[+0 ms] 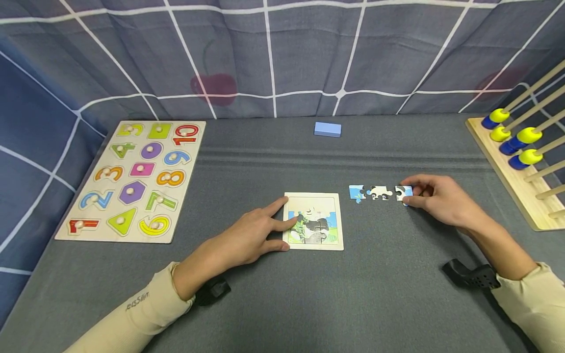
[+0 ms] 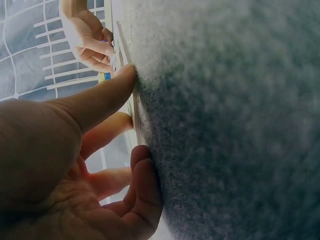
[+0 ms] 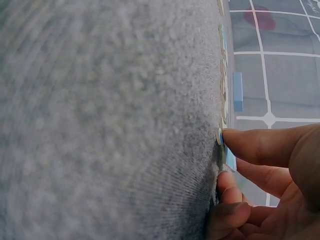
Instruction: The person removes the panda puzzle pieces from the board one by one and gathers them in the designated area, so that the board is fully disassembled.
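Note:
A square wooden jigsaw tray (image 1: 318, 197) lies on the table, partly filled with a printed picture of a black-and-white animal. My left hand (image 1: 251, 235) rests spread at its left side, the middle fingertip on the picture and the thumb at the lower left edge. To the right, my right hand (image 1: 434, 198) pinches a blue, white and black jigsaw piece (image 1: 400, 192) between thumb and fingers at table level. Beside it lie a white-and-black piece (image 1: 379, 192) and a light blue piece (image 1: 355, 192). In the right wrist view, the pinched piece (image 3: 230, 159) shows only edge-on.
A wooden board of knobbed number and shape pieces (image 1: 99, 169) lies at the left. Toward the back sits a blue block (image 1: 327, 129). A wooden peg rack (image 1: 507, 171) with blue and yellow beads stands at the right. A checked cloth (image 1: 300, 54) hangs behind the table.

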`<action>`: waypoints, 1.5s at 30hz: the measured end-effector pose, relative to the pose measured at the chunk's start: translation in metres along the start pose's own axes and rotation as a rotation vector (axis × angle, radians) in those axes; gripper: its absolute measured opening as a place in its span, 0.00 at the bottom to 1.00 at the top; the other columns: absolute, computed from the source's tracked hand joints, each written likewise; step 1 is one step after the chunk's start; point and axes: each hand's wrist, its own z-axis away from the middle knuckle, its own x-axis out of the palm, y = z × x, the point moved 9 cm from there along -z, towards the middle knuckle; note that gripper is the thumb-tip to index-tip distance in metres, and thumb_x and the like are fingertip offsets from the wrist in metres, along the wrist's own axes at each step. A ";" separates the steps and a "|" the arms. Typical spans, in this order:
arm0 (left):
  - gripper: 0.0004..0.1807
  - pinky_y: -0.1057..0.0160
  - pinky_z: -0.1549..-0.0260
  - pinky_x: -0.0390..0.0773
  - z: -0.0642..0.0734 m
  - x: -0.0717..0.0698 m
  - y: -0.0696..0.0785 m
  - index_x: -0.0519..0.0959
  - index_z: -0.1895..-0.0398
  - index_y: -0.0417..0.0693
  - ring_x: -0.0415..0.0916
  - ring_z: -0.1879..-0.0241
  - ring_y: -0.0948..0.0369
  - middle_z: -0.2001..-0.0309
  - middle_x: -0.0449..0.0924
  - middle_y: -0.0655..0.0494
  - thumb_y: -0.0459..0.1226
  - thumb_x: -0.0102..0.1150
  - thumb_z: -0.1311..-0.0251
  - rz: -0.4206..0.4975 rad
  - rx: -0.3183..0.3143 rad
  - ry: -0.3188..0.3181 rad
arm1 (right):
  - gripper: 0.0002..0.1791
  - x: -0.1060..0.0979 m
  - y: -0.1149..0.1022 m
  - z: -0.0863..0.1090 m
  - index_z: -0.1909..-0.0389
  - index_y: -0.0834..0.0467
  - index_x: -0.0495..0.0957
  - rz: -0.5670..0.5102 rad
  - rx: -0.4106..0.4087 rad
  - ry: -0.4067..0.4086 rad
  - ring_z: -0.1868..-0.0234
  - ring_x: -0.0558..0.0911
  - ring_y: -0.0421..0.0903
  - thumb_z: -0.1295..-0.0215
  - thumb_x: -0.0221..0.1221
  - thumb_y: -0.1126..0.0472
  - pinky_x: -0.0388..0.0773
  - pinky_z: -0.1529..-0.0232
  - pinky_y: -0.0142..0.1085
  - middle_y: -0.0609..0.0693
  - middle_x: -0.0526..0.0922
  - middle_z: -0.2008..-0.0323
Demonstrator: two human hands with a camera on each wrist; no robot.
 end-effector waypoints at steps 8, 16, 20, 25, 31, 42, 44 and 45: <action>0.32 0.41 0.43 0.68 0.000 -0.001 0.001 0.73 0.33 0.50 0.67 0.38 0.37 0.25 0.52 0.38 0.46 0.67 0.40 -0.011 0.015 0.027 | 0.15 0.001 -0.002 0.001 0.50 0.69 0.79 0.007 0.007 0.005 0.74 0.69 0.41 0.36 0.64 0.67 0.64 0.74 0.33 0.54 0.76 0.67; 0.32 0.43 0.42 0.69 0.001 -0.003 0.001 0.74 0.33 0.48 0.67 0.36 0.40 0.26 0.54 0.39 0.45 0.69 0.41 0.007 0.007 0.052 | 0.15 0.001 -0.003 0.003 0.50 0.68 0.79 -0.019 0.014 0.015 0.74 0.69 0.41 0.35 0.64 0.66 0.64 0.75 0.33 0.54 0.76 0.67; 0.33 0.44 0.42 0.69 0.001 -0.004 0.001 0.75 0.33 0.48 0.66 0.35 0.41 0.26 0.55 0.39 0.44 0.70 0.42 0.016 -0.001 0.062 | 0.14 0.000 -0.010 0.005 0.50 0.67 0.79 -0.051 0.001 0.041 0.75 0.69 0.41 0.35 0.63 0.66 0.64 0.75 0.33 0.54 0.75 0.68; 0.33 0.44 0.42 0.68 0.001 -0.003 0.000 0.74 0.33 0.47 0.66 0.35 0.42 0.25 0.55 0.41 0.44 0.70 0.42 0.033 -0.014 0.062 | 0.12 0.005 -0.030 0.006 0.52 0.67 0.80 -0.083 -0.055 0.052 0.76 0.68 0.41 0.35 0.63 0.68 0.63 0.76 0.32 0.52 0.75 0.70; 0.35 0.44 0.41 0.68 0.001 -0.004 -0.003 0.72 0.33 0.47 0.65 0.34 0.45 0.26 0.57 0.44 0.45 0.72 0.45 0.060 -0.046 0.078 | 0.11 0.024 -0.064 0.007 0.54 0.63 0.82 -0.127 -0.104 0.000 0.73 0.70 0.41 0.37 0.65 0.67 0.65 0.73 0.32 0.50 0.75 0.69; 0.38 0.51 0.47 0.72 -0.001 -0.009 -0.007 0.72 0.36 0.42 0.78 0.56 0.59 0.29 0.64 0.46 0.44 0.76 0.50 0.077 -0.064 0.127 | 0.11 0.080 -0.128 0.009 0.55 0.59 0.83 -0.219 -0.225 -0.162 0.68 0.76 0.43 0.39 0.65 0.69 0.73 0.70 0.34 0.45 0.78 0.69; 0.37 0.53 0.52 0.73 -0.002 -0.009 -0.008 0.74 0.36 0.41 0.75 0.68 0.64 0.29 0.63 0.46 0.44 0.76 0.50 0.082 -0.073 0.115 | 0.11 0.089 -0.135 0.007 0.56 0.59 0.83 -0.225 -0.241 -0.180 0.67 0.77 0.42 0.40 0.65 0.69 0.73 0.69 0.34 0.45 0.79 0.67; 0.37 0.54 0.54 0.73 -0.002 -0.009 -0.009 0.74 0.37 0.41 0.71 0.73 0.67 0.29 0.63 0.46 0.45 0.76 0.50 0.084 -0.074 0.115 | 0.11 0.093 -0.138 0.006 0.56 0.59 0.83 -0.224 -0.247 -0.188 0.66 0.77 0.41 0.40 0.65 0.68 0.74 0.68 0.34 0.45 0.80 0.66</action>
